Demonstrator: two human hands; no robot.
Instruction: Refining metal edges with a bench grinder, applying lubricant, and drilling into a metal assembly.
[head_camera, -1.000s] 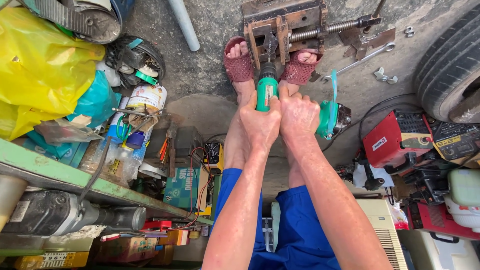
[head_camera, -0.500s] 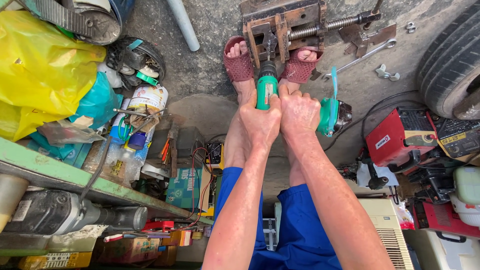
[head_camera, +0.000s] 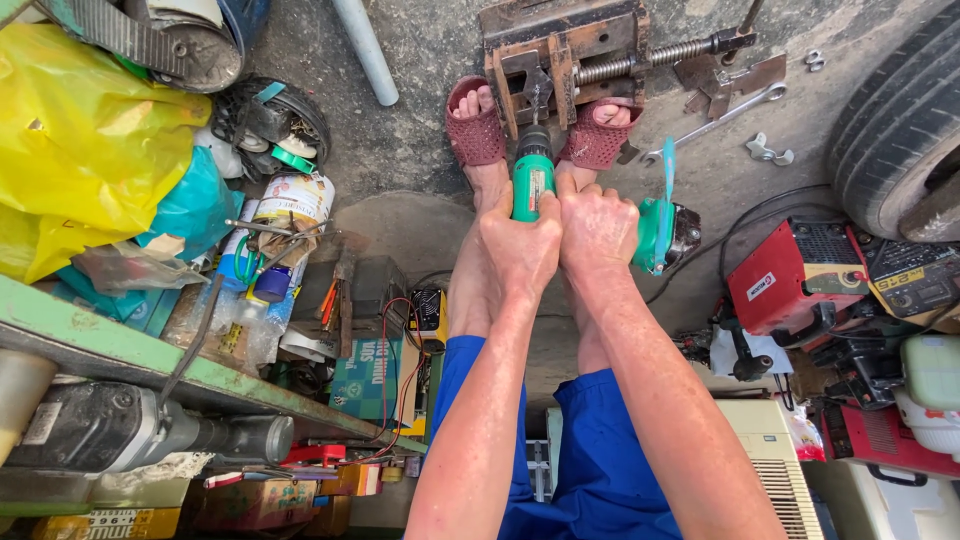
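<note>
Labelled tin can (head_camera: 292, 200) lying left of feet, white and orange. Green printed box (head_camera: 364, 378) sitting below it. White label (head_camera: 761, 287) showing on red machine at right.

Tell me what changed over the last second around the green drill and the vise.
Nothing visibly changed. Both hands, left hand and right hand, keep gripping the green drill, pointed down at the rusty vise between the sandalled feet; the wrench and the green grinder lie where they were.
</note>
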